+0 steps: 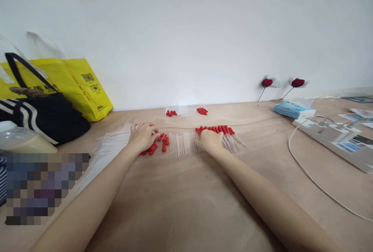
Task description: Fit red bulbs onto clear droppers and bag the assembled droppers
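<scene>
My left hand [142, 136] rests, fingers curled, on a loose pile of red rubber bulbs [161, 143] on the wooden table [186, 205]. My right hand [209, 140] lies knuckles-up with its fingers bent on a row of clear pipette tubes [183, 145]. Just beyond it lies a row of droppers with red bulbs fitted [217, 129], their clear tips fanned to the right. What either hand pinches is hidden. Farther back, by the wall, are more clear tubes [186, 111] with two small heaps of red bulbs [202, 111].
Clear plastic bags [112, 143] lie left of my left hand. A yellow bag [84, 84] and a black striped bag [43, 119] stand at the left. At the right are a white power strip [335, 135] with its cable [305, 170], a blue box [293, 109] and two red flowers [267, 83].
</scene>
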### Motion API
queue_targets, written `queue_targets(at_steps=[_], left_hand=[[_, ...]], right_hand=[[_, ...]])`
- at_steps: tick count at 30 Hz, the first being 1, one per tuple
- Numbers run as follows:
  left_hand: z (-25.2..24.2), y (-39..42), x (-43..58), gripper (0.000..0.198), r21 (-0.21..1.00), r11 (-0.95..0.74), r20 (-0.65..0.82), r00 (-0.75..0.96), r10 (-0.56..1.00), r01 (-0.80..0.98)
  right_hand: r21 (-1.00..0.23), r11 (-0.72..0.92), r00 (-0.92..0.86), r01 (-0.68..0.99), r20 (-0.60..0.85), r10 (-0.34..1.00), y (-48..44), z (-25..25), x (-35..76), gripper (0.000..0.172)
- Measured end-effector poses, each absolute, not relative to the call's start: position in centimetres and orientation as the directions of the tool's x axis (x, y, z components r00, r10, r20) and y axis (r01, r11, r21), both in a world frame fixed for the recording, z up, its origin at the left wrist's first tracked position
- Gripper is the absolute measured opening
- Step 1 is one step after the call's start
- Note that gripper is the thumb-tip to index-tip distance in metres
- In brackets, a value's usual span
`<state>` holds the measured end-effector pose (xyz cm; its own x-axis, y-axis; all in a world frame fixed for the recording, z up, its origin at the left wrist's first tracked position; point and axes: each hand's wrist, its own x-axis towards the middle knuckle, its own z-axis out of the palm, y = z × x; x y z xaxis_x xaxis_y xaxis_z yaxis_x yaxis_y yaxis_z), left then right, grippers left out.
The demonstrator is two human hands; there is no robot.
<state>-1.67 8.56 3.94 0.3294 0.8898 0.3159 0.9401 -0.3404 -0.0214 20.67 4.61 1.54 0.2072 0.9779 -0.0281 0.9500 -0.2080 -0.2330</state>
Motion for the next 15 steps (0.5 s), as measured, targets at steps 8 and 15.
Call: queue_targets(at_steps=[8,15], left_hand=[[2.3,0.6,0.5,0.019,0.308,-0.653,0.542,0.436,0.718,0.692],[-0.3,-2.7,1.9,0.012,0.342,-0.725,0.393,0.61,0.688,0.597]], right_hand=[[-0.247,-0.161,0.139,0.955,-0.104,0.985,4.8,1.8,21.3,0.024],[-0.302,-0.07,0.034,0.951,-0.123,0.992,4.1,2.7,22.5,0.028]])
